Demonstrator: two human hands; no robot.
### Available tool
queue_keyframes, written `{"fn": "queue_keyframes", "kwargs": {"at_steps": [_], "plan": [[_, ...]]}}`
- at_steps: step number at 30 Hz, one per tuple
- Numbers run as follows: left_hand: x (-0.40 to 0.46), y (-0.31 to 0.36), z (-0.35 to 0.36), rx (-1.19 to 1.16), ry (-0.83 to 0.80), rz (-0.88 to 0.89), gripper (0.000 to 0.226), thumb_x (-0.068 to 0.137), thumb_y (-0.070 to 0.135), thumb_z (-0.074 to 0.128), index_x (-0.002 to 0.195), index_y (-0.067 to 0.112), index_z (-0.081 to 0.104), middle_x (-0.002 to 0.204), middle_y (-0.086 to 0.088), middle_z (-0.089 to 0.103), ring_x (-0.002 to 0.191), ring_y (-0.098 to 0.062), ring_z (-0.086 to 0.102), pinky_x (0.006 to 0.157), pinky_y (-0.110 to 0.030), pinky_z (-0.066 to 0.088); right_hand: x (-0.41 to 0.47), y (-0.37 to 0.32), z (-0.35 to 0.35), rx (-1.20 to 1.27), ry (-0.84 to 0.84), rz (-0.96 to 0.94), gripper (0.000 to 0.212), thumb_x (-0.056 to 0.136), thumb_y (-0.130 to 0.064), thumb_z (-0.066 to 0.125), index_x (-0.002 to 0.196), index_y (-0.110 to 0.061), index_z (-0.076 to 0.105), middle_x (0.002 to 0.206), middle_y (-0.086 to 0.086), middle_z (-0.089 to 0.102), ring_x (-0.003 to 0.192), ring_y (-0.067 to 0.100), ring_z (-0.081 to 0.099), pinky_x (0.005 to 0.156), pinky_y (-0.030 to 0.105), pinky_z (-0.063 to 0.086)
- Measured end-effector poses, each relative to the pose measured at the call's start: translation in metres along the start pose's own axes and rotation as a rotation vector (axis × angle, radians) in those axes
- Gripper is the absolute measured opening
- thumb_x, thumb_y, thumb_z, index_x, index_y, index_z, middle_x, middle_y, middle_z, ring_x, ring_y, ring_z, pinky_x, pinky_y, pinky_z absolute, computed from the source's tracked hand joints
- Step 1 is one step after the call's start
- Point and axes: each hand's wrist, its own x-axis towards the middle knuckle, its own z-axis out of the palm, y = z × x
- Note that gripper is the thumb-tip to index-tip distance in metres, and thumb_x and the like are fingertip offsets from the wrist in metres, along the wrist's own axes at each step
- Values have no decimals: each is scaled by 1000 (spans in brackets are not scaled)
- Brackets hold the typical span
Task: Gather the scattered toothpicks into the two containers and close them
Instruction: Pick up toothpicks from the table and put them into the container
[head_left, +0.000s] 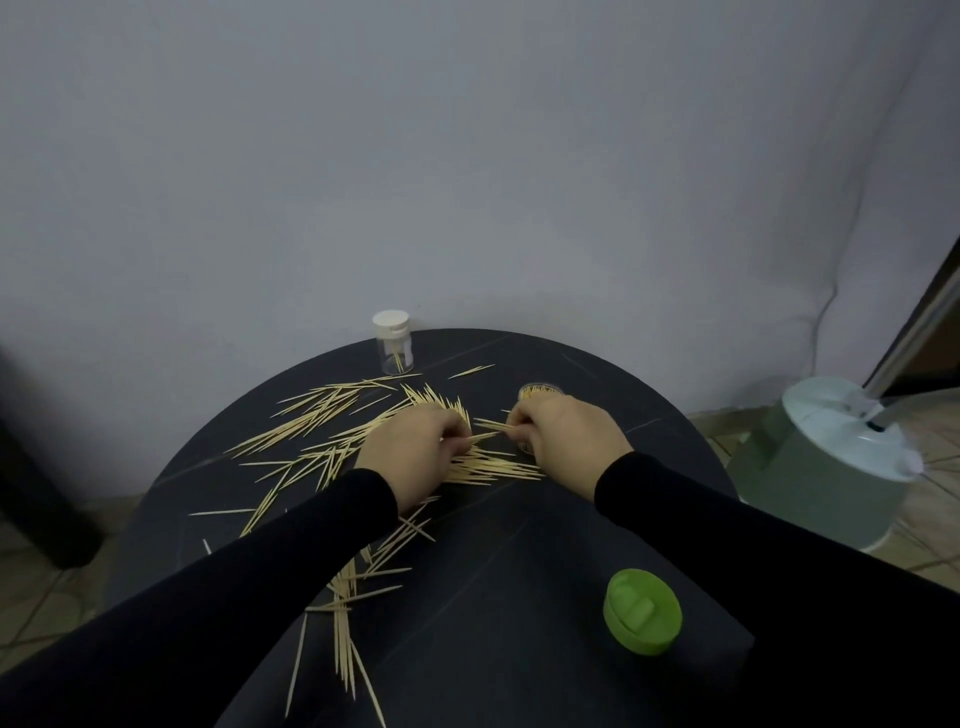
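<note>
My left hand (415, 447) pinches toothpicks (332, 415) from the pile strewn leftward; a few lie crosswise between both hands. My right hand (563, 436) grips their other ends, with the open jar (540, 391) just behind it, nearest.

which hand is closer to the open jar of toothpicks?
Right. The right hand sits directly in front of the open jar, partly hiding it. The left hand is farther off to the jar's left, over the toothpick pile.
</note>
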Motion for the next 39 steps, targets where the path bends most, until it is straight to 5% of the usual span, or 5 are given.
{"fn": "queue_keyframes", "kwargs": {"at_steps": [7, 12, 16, 35, 39], "plan": [[13, 14, 5, -299, 95, -58, 7, 96, 24, 53, 95, 27, 59, 91, 11, 59, 83, -5, 53, 76, -22, 42, 9, 20, 0, 561, 400, 71, 9, 96, -26, 54, 96, -27, 63, 94, -9, 64, 90, 10, 59, 79, 27, 48], [36, 31, 4, -645, 229, -125, 10, 95, 24, 55, 101, 22, 63, 86, 10, 61, 77, -3, 56, 61, -12, 40, 24, 31, 0, 940, 578, 95, 18, 96, -23, 56, 109, -15, 65, 96, -5, 65, 91, 9, 59, 72, 13, 45], [56, 54, 4, -895, 329, -155, 12, 94, 23, 57, 102, 19, 65, 93, 3, 67, 82, -6, 61, 65, -11, 46, 38, 35, 5, 1135, 638, 117, 18, 96, -21, 57, 109, -13, 65, 92, -4, 64, 88, 9, 58, 79, 23, 45], [60, 53, 39, -1114, 232, -255, 11, 88, 22, 67, 97, 18, 72, 93, 1, 72, 91, -11, 66, 77, -23, 51, 36, 54, 24, 1060, 462, 112, 8, 90, -20, 65, 98, -21, 67, 91, -5, 67, 90, 8, 62, 70, 16, 47], [54, 48, 40, -1109, 159, -285, 19, 89, 21, 65, 105, 15, 72, 98, 4, 72, 90, 1, 62, 67, -7, 41, 35, 58, 26, 1047, 412, 142, 4, 86, -22, 71, 90, -24, 71, 94, -3, 70, 96, 13, 64, 80, 24, 49]]}}
